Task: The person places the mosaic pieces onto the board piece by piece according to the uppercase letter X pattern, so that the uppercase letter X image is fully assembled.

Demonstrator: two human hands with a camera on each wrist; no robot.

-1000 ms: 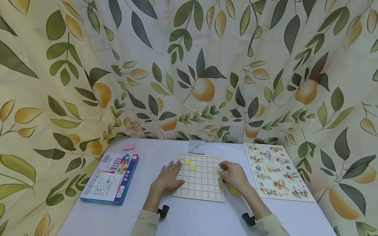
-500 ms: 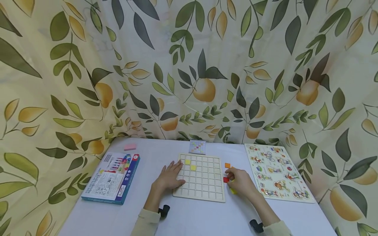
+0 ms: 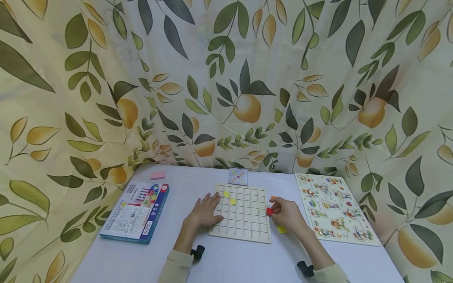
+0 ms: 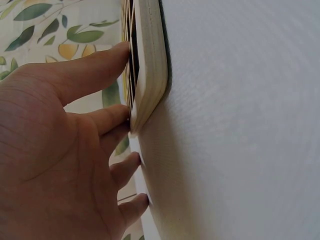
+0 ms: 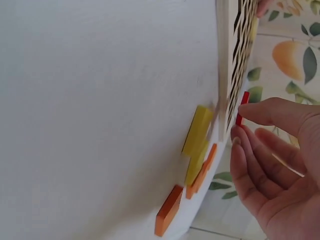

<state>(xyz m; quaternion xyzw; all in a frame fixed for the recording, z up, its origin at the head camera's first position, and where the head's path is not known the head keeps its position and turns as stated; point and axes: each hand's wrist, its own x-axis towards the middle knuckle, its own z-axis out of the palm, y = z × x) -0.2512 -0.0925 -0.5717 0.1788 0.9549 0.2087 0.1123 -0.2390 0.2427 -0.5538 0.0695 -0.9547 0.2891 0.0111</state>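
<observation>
A pale wooden grid board (image 3: 244,220) lies on the table with two yellow square tiles (image 3: 232,201) in its upper left cells. My left hand (image 3: 203,212) rests on the board's left edge, fingers spread; in the left wrist view its thumb and index finger touch the rim. Just off the right edge, my right hand (image 3: 288,215) pinches a red square tile (image 5: 243,107) between thumb and fingers, raised above the table. Below it lie yellow tiles (image 5: 198,130) and orange tiles (image 5: 169,210), partly hidden by this hand in the head view.
A small pattern card (image 3: 238,177) stands behind the board. At left are a blue-edged box (image 3: 134,212) and a pink block (image 3: 157,175). A picture puzzle board (image 3: 336,208) lies at right. A leaf-patterned curtain (image 3: 247,78) surrounds the table.
My right hand has drawn back from the board's edge to the loose tiles, then lifted a red tile slightly toward the board. The left hand stays on the board.
</observation>
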